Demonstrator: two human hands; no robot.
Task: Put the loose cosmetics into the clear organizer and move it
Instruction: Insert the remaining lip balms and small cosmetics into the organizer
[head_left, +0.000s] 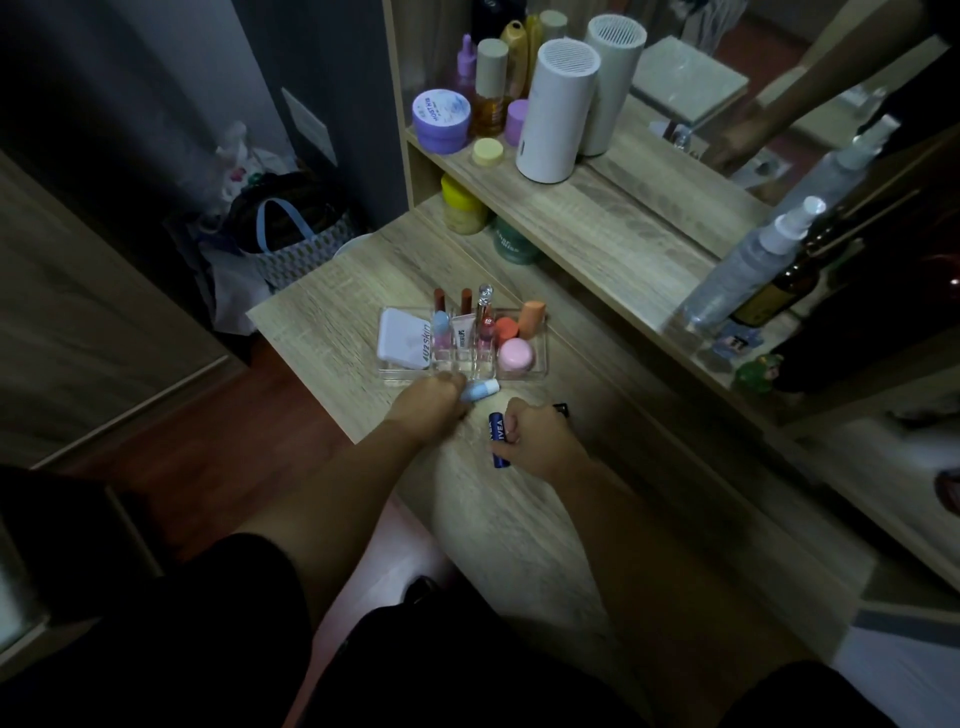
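Both fingers curled: left hand (434, 402) seemingly pinching pale-blue tube (480, 390), right hand (535, 436) gripping blue stick (497, 439).

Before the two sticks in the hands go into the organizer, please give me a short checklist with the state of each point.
1. Left hand grips light blue stick: ok.
2. Right hand grips dark blue stick: ok.
3. Clear organizer flat on desk: ok.
4. Front slots free: cannot tell, clear walls blurred.
5. Nothing else loose: not ok, small black item behind right hand.
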